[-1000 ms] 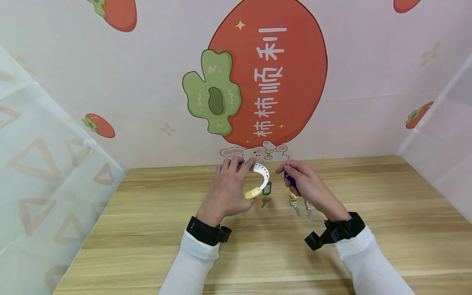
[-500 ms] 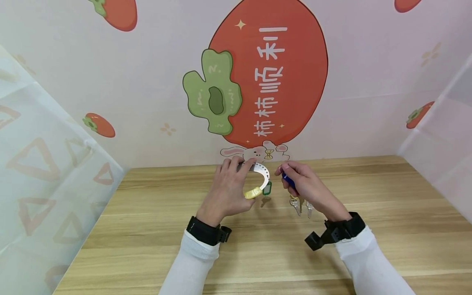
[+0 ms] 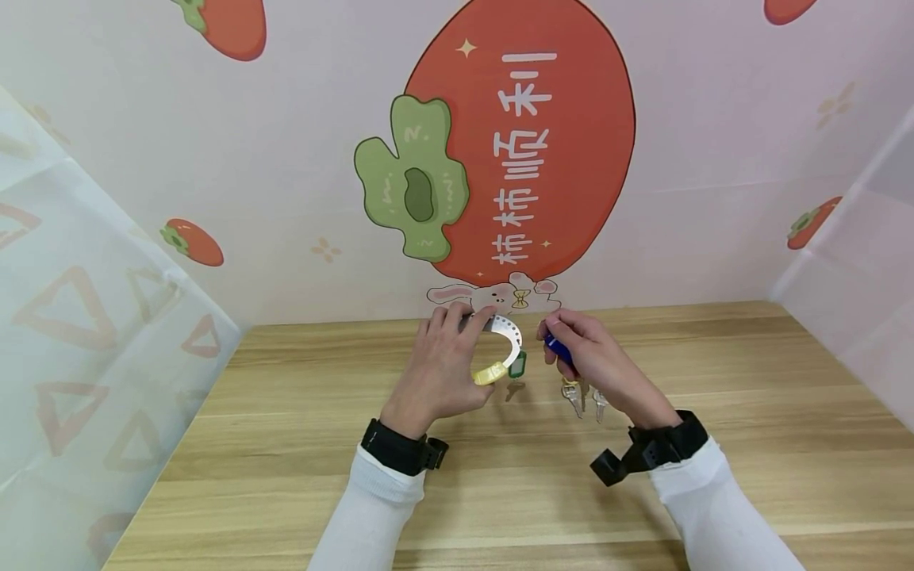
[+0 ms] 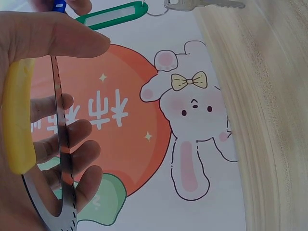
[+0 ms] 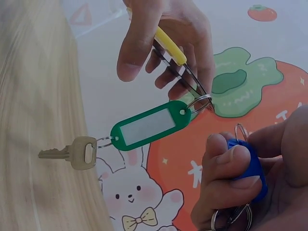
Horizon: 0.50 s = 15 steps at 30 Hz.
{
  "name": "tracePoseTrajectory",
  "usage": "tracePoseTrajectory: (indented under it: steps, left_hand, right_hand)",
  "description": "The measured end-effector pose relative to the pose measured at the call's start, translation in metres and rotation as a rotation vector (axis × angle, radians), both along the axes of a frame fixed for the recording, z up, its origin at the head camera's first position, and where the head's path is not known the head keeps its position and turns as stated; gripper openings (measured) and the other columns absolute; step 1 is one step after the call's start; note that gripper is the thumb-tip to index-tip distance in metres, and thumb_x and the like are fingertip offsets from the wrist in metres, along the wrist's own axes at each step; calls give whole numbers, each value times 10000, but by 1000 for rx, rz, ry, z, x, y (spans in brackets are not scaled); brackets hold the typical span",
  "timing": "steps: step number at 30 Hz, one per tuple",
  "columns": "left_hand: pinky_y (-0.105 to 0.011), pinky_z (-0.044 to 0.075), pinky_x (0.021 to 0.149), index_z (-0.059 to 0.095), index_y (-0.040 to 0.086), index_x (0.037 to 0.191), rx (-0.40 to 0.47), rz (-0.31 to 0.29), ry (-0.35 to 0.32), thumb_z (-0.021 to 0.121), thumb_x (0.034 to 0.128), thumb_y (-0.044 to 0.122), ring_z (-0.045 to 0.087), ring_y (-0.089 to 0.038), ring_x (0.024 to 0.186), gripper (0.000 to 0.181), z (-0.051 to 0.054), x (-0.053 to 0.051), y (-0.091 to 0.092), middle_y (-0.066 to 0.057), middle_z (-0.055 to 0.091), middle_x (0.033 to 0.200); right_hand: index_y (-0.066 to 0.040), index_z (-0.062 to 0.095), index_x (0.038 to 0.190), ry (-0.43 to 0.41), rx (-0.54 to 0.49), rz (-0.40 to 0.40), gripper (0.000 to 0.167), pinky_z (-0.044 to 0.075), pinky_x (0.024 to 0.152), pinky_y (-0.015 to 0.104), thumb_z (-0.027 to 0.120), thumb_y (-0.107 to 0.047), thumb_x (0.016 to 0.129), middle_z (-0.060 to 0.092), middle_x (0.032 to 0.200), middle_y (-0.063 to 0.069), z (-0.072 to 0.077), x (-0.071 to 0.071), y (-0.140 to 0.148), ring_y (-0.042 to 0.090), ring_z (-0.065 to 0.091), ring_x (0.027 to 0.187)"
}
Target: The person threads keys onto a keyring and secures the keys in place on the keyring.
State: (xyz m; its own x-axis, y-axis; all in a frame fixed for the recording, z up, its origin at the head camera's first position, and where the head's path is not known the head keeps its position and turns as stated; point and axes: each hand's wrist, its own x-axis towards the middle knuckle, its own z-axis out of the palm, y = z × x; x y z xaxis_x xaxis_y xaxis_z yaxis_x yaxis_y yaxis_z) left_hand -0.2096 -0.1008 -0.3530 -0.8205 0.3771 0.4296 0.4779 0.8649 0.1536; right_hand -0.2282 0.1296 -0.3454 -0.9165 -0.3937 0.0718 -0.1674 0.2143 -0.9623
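My left hand grips a C-shaped metal hoop with a row of holes and a yellow grip. A green key tag hangs from the hoop by a split ring, with a key at its lower end. To the right, my right hand pinches a blue key tag between thumb and fingers. In the right wrist view a small wire ring stands up from that tag, apart from the hoop. Silver keys show below my right hand, their upper ends partly hidden.
Both hands are over the far part of a wooden table. A printed backdrop with a big persimmon and a rabbit stands behind it, and pale patterned sheets flank the sides.
My right hand has shifted a little to the left with the blue tag, and the keys below it have swung slightly. My left hand and the hoop stay in place.
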Motion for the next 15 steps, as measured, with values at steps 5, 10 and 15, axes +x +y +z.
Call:
tracePoseTrajectory:
  steps: [5, 10, 15]
  left_hand:
    - [-502, 455, 940, 507, 181, 1460, -3, 1, 0, 877, 649, 380, 487, -335, 1195, 914, 0, 0, 0, -108, 516, 1310]
    - [-507, 456, 940, 506, 178, 1465, -9, 1, 3, 872, 655, 372, 490, -327, 1183, 910, 1, 0, 0, -102, 514, 1304]
    - [-508, 449, 951, 497, 187, 1475, -13, -9, -2, 869, 669, 397, 487, -319, 1179, 912, 2, 0, 2, -99, 513, 1290]
  right_hand:
    - [30, 562, 1055, 23, 26, -29, 278, 409, 495, 258, 406, -194, 1104, 541, 795, 128, -2, 0, -3, 141, 444, 573]
    - [29, 593, 1037, 47, 40, -76, 267, 417, 496, 250, 432, -175, 1096, 551, 789, 125, -3, 1, -5, 158, 451, 596]
    - [36, 612, 1015, 48, 38, -122, 284, 420, 485, 239, 456, -190, 1090, 567, 782, 127, -4, 1, -7, 143, 458, 579]
